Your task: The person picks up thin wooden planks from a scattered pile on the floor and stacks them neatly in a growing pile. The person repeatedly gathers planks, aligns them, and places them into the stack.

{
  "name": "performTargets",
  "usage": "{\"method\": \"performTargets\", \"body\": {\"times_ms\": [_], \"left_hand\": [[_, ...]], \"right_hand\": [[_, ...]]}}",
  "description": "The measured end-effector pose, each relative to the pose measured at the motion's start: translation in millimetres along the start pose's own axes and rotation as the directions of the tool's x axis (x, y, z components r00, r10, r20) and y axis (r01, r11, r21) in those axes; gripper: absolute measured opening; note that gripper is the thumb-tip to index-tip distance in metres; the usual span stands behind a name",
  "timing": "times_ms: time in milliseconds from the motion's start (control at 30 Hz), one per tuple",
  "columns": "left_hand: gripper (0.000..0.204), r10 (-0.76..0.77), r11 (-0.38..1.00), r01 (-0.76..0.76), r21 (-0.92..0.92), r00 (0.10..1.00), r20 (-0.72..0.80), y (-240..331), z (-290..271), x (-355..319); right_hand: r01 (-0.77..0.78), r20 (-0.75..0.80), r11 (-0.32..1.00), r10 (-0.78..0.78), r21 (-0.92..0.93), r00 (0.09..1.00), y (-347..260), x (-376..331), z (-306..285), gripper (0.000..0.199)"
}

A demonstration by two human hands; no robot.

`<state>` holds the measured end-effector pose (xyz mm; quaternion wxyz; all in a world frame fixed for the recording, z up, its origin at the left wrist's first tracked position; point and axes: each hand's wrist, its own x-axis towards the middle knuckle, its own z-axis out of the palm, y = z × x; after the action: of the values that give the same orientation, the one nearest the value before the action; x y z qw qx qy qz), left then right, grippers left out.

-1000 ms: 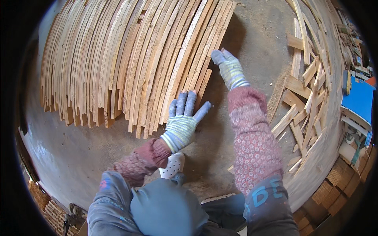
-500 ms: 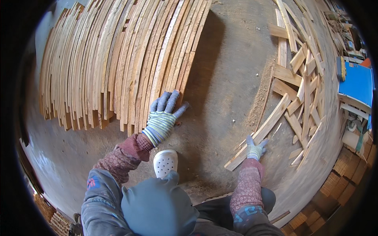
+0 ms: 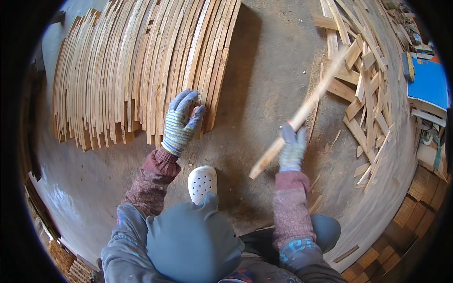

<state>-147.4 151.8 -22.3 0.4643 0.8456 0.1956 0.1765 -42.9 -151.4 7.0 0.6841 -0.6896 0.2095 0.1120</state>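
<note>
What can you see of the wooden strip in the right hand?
The wooden strip is a long, thin, pale slat of bare wood, blurred along its upper part. It slants from lower left to upper right above the dusty floor. The gloved right hand grips it near its lower end, fingers wrapped around it; a short stub sticks out below the hand. Its far end points toward the loose pile of offcuts. Nothing else visibly touches it.
</note>
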Motion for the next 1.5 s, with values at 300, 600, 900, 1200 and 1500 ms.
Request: {"method": "performTargets", "body": {"times_ms": [300,600,900,1200,1500], "left_hand": [[0.037,0.024,0.995,-0.028,0.091,0.999,0.045,6,-8,-10],[0.034,0.127,0.989,-0.127,0.068,0.992,0.014,31,-2,-10],[0.032,0.226,0.974,-0.219,-0.055,0.947,0.227,79,58,-9],[0.029,0.446,0.862,-0.480,-0.165,0.563,0.696,275,170,14],[0.038,0.420,0.436,-0.836,-0.334,-0.139,0.897,460,366,-85]], "right_hand": [[0.243,0.393,0.622,0.113,-0.744,0.913,21,28,195,0.067],[0.125,0.557,0.806,0.279,-0.579,0.782,-8,72,44,0.077],[-0.095,-0.145,0.292,-0.154,-0.952,0.977,-172,11,-450,0.071],[-0.770,-0.862,0.549,0.162,-0.326,0.481,189,-404,-694,0.060],[-0.735,-0.739,0.426,0.657,0.528,-0.151,402,-587,-570,0.082]]}}
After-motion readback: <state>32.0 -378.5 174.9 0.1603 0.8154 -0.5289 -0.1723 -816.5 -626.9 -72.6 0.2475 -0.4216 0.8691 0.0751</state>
